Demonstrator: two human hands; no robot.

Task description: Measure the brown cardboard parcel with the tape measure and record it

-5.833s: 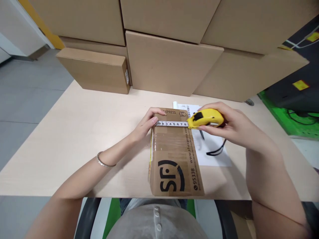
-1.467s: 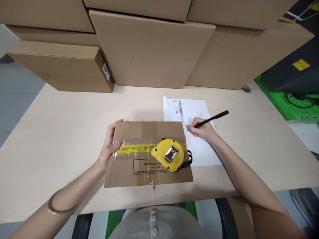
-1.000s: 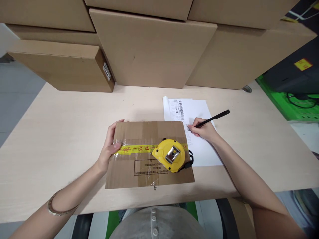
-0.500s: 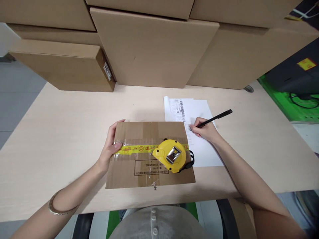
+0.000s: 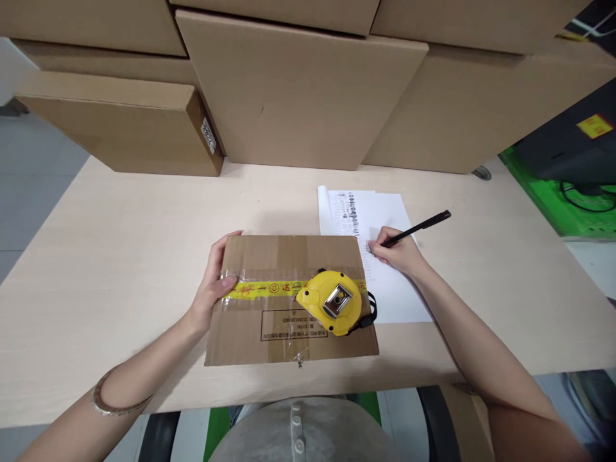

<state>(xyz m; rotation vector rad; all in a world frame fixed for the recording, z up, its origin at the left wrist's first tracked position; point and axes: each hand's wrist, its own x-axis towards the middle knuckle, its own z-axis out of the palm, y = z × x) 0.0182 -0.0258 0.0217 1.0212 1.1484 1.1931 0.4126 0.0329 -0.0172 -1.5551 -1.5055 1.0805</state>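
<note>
My left hand (image 5: 212,282) grips the left side of a cardboard box (image 5: 250,253), thumb on top and fingers along the far left side. Yellow printed tape runs across the box's top. A yellow tape measure (image 5: 353,301) with a black strap lies on the box, towards its right edge. In my right hand (image 5: 397,251) is a black pen (image 5: 426,222), its tip end low over a sheet of paper (image 5: 402,298). Handwriting and small print cover part of the sheet, and the box overlaps its left part.
Large cardboard boxes (image 5: 298,96) stand along the back of the table (image 5: 120,256). A smaller carton (image 5: 110,135) leans at the back left. To the right, a dark case (image 5: 568,154) sits on a green surface (image 5: 543,199) with a black cable.
Almost nothing differs. The view has shifted very slightly; both hands keep their hold on the box and the pen.
</note>
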